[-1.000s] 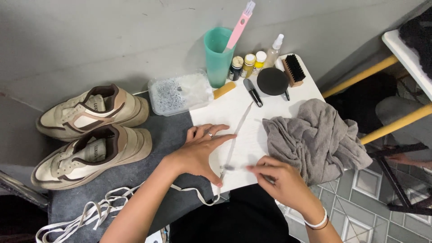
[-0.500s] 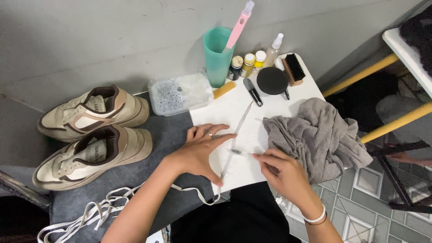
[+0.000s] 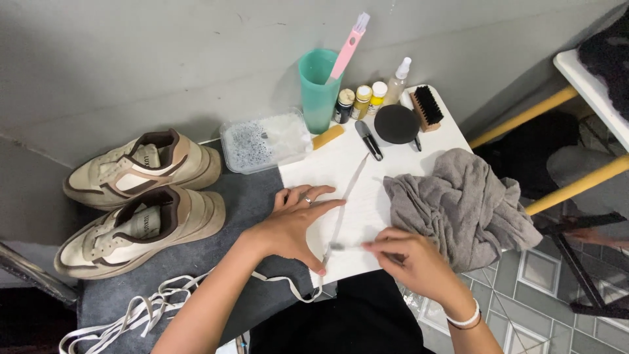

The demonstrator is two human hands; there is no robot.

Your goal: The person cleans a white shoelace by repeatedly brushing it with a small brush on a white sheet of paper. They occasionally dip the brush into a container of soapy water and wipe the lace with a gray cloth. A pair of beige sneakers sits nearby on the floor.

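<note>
Grey wall behind, white board (image 3: pixel 314 177) on the bench: left hand (image 3: pixel 295 226) spreads flat, pinning the flat white shoelace (image 3: pixel 347 196) near the front edge; right hand (image 3: pixel 406 259), pinching a small brush (image 3: pixel 347 247), has slid inward onto it.

I note a plain grey wall (image 3: pixel 164 59) behind the worktop's far edge. Patterned grey floor tiles (image 3: pixel 524 275) lie right, beside a yellow-legged white table (image 3: pixel 576 72).

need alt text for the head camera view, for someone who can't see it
Two hands work on a flat white shoelace on a white board: the left hand pins it down, the right hand holds a small brush to it. Two beige sneakers sit left, a grey cloth right.
</note>
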